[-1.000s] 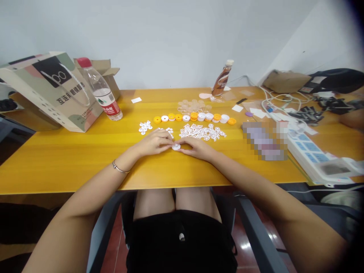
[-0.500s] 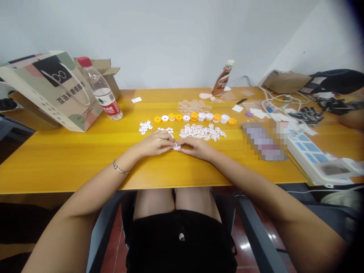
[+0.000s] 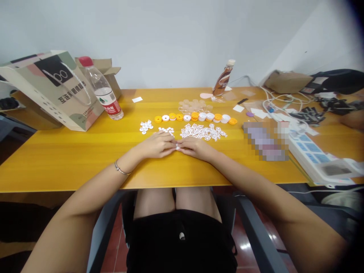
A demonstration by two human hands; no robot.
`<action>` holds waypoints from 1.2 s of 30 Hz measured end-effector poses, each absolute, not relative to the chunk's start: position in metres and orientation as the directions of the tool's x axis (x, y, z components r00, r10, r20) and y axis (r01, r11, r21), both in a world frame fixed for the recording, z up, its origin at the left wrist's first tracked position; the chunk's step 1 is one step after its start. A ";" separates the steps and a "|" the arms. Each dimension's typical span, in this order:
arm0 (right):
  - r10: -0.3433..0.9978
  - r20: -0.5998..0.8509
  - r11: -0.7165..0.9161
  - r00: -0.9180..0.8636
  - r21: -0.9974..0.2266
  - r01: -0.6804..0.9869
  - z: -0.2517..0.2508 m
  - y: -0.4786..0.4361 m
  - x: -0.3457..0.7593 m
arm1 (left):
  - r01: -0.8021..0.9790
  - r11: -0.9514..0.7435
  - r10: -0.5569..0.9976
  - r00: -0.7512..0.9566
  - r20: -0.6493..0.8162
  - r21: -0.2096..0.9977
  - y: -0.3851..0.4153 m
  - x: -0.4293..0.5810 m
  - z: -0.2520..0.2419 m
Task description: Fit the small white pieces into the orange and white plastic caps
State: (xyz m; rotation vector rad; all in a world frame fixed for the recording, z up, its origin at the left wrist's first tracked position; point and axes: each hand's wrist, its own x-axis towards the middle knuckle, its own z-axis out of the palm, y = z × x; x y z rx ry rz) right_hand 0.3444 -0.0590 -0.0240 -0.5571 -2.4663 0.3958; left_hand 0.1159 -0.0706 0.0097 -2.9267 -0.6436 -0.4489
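Between the fingertips of both hands is a small white plastic piece (image 3: 178,146), mostly covered by the fingers. My left hand (image 3: 159,145) pinches it from the left, and my right hand (image 3: 195,147) grips it from the right with thumb and forefinger. Just beyond the left fingers lie small white parts (image 3: 167,130), partly hidden by that hand. White openwork pieces (image 3: 200,131) are spread past my right hand. Farther left is a little heap of round white parts (image 3: 146,126). Behind these runs a row of yellow and white round pieces (image 3: 187,118).
Clear plastic discs (image 3: 195,105) lie behind the row. A water bottle (image 3: 108,98) and a paper bag (image 3: 68,94) stand at left, a brown drink bottle (image 3: 223,80) at the back. On the right are a power strip (image 3: 313,157), cables and a pixelated object (image 3: 265,142).
Both hands have drawn slightly closer together around the white piece, so less of it shows. The things on the table stay where they were, apart from a slight camera shift.
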 end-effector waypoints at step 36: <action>0.788 0.404 0.500 -0.465 -0.860 0.100 -0.008 -0.050 0.316 | 0.635 -0.745 0.596 0.494 0.633 0.205 -0.065 0.121 0.015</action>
